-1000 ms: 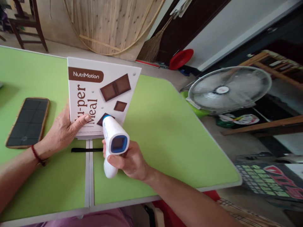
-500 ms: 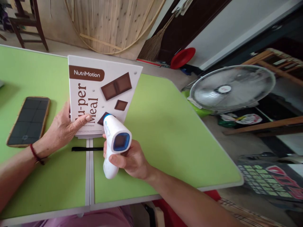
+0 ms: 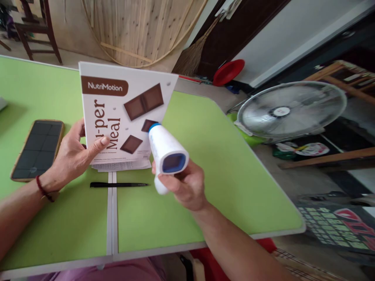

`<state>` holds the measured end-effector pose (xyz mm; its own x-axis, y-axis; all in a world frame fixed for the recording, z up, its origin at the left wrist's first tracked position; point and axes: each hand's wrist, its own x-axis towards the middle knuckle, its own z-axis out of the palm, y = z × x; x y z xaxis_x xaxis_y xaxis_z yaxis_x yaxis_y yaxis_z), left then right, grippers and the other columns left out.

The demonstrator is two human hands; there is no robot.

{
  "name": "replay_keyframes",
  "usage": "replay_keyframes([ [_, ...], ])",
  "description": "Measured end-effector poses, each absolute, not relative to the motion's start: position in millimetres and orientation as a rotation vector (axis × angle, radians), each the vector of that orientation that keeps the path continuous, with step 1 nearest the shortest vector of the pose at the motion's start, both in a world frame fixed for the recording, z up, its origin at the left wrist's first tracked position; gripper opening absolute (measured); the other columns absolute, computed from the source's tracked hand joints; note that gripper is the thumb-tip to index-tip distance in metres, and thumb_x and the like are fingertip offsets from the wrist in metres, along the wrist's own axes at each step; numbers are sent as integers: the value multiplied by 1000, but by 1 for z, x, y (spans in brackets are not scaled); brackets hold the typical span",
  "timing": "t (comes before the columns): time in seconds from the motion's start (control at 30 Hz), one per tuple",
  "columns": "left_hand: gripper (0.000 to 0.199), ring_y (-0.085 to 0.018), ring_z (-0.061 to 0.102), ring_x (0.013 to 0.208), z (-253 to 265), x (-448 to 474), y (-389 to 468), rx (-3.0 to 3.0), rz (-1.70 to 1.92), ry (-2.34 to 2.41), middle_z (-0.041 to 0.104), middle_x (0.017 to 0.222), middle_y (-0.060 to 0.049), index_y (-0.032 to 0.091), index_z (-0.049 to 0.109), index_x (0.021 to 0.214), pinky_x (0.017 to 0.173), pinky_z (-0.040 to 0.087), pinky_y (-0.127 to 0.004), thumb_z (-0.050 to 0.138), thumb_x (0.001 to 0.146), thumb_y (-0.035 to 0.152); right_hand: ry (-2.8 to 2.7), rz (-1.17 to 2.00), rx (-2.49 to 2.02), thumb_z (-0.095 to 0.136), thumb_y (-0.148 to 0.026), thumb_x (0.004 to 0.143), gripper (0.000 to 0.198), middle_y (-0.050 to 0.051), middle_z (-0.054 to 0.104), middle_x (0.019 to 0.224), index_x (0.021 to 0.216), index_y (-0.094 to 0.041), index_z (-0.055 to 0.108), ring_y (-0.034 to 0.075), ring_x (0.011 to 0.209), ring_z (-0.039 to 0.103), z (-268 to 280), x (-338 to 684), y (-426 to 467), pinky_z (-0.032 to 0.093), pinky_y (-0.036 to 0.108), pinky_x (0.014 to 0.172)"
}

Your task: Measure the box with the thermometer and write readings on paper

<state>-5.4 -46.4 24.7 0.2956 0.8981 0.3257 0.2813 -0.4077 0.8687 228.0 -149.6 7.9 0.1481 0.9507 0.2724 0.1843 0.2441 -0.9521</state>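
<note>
In my left hand (image 3: pixel 77 146) is a white cardboard box (image 3: pixel 108 113) printed "NutriMotion" with pictures of chocolate pieces. My thumb presses its front face; the other fingers go behind it. The box stands tilted above the table, over some printed paper (image 3: pixel 125 166). A white infrared thermometer (image 3: pixel 164 146) with a blue-rimmed dark screen is gripped by my right hand (image 3: pixel 186 185). Its blue nose points toward the box's lower right part; whether they touch I cannot tell. Below the box a black pen (image 3: pixel 117 184) lies across the table's seam.
A smartphone (image 3: pixel 38 150) in a tan case lies left of my left hand on the green table (image 3: pixel 234 187). Beyond the right edge stand a fan (image 3: pixel 281 111) and a wooden rack (image 3: pixel 336 156). A red basin (image 3: pixel 228 72) and a broom (image 3: pixel 196 50) are at the back.
My right hand has moved the thermometer right and up, uncovering the pen's right end and a printed chocolate piece. The box has shifted slightly left and up, exposing more paper beneath.
</note>
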Motion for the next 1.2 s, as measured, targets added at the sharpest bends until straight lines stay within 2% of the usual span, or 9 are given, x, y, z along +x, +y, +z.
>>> replay_keyframes([
  [0.17,63,-32,63,107,21,-6,-42,1827,1268,1150,67,120,-15,12,58,120,91,50,-48,69,82,61,-1465,241,-1531,67,-36,78,28,6,72,94,102,-22,67,23,83,67,-1,269,-132,56,40,75],
  [0.23,64,-32,62,108,21,-6,-41,1829,1296,1156,66,121,-16,12,57,121,92,50,-48,70,82,60,-1603,117,-1602,65,-30,77,33,9,72,106,109,-22,68,26,97,67,-8,282,-123,55,45,88],
  [0.33,65,-31,63,104,21,-7,-39,1844,1263,1198,67,118,-15,13,56,120,90,50,-48,70,80,61,-1723,-3,-1680,64,-26,75,33,10,72,107,107,-22,71,29,103,65,-19,296,-110,51,51,96],
  [0.5,67,-31,61,103,21,-10,-37,1894,1177,1279,64,120,-14,16,54,119,86,52,-48,70,77,66,-1763,-40,-1801,62,-24,74,33,12,72,99,104,-19,73,30,93,66,-29,309,-98,52,51,91],
  [0.77,69,-33,61,104,19,-10,-36,1897,1169,1280,63,117,-14,17,53,119,87,52,-50,70,75,68,-1732,-66,-1861,58,-14,66,43,13,69,104,106,-18,72,32,99,64,-29,316,-96,50,53,92],
  [0.87,70,-35,60,107,18,-10,-36,1872,1165,1273,62,120,-15,16,52,120,90,50,-52,70,75,67,-1781,-184,-1594,59,-14,75,33,13,67,107,104,-19,72,29,103,62,-15,293,-108,50,48,91],
  [1.0,68,-37,60,108,14,-11,-35,1864,1183,1259,61,121,-14,21,53,119,89,49,-56,71,74,68,-2278,64,-1117,67,-22,88,5,1,67,75,88,-20,72,17,72,60,2,252,-131,44,36,75],
  [1.1,67,-39,60,107,11,-12,-33,1859,1195,1220,62,121,-13,24,54,120,88,48,-60,71,74,69,-2488,28,-1112,69,-26,90,12,2,66,73,84,-15,70,16,73,58,5,235,-142,40,33,73],
  [1.2,67,-40,60,107,9,-13,-31,1856,1209,1194,61,123,-15,23,55,120,89,48,-62,72,73,68,-2540,-97,-1071,62,-17,92,17,1,62,66,76,-14,66,15,65,54,8,233,-144,39,32,66],
])
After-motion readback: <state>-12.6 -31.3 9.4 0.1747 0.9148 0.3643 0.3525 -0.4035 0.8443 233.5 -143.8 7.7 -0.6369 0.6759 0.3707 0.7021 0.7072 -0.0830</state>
